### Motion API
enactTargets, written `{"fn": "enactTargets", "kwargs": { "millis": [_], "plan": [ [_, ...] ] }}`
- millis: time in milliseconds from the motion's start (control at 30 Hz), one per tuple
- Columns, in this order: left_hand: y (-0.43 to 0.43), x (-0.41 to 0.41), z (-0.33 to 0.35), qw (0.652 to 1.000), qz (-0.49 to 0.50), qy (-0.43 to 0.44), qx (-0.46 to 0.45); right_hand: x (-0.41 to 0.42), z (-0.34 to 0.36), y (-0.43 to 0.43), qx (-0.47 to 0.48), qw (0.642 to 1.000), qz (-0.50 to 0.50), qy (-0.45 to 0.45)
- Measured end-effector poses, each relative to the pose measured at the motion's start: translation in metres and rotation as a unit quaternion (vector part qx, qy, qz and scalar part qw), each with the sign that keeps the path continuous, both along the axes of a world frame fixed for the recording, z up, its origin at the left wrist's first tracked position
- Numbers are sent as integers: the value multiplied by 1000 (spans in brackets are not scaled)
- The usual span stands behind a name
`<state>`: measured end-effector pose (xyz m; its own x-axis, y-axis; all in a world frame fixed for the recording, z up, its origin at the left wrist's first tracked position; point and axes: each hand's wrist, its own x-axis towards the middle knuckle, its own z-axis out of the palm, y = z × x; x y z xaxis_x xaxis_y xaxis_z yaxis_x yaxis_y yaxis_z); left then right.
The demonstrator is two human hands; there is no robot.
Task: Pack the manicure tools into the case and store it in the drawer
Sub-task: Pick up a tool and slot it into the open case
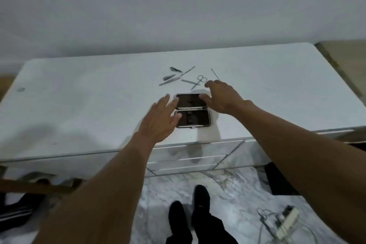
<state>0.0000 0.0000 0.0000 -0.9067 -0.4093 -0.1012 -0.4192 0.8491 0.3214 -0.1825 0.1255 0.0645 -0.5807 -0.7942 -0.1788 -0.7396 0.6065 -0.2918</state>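
Packing has not begun, as far as can be seen. The case [192, 110] lies opened flat on the white dresser top [79, 105], near its front edge, both dark halves facing up with the hinge running between them; whether any tool already sits in the loops cannot be told, since the lining is dark and blurred. The manicure tools are scattered loose on the top just behind the case: two nail clippers [172, 73] at the left, a long file [169, 81] beside them, a slim pusher [188, 70] lying diagonally, tweezers [187, 81] crossed by the scissors [200, 81], and a thin probe [215, 74] at the right. The left hand [158, 123] is spread flat with fingers wide, its fingertips resting on or just over the left edge of the case, nothing held. The right hand [221, 97] is likewise open with fingers splayed, thumb at the upper right corner of the case, fingertips reaching toward the scissors, nothing grasped. The drawers [198, 156] in the dresser front below appear shut. Everything therefore seems left to do: each tool is to be gathered and seated in the case, the case folded closed, a drawer pulled open, and the case laid inside.
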Motion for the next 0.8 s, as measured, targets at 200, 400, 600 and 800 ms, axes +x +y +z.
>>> {"fn": "enactTargets", "kwargs": {
  "millis": [200,400,600,800],
  "plan": [
    [-7,3,-18,997,4,49,-54,-15,1,-48,1,999,46,-11],
    [-5,3,-24,994,27,92,-48,-23,-8,-97,0,994,105,-16],
    [-7,2,-26,993,37,106,-34,-24,-22,-139,12,987,155,39],
    [-7,1,-23,993,47,107,-29,-25,-28,-164,34,974,201,95]
  ]
}}
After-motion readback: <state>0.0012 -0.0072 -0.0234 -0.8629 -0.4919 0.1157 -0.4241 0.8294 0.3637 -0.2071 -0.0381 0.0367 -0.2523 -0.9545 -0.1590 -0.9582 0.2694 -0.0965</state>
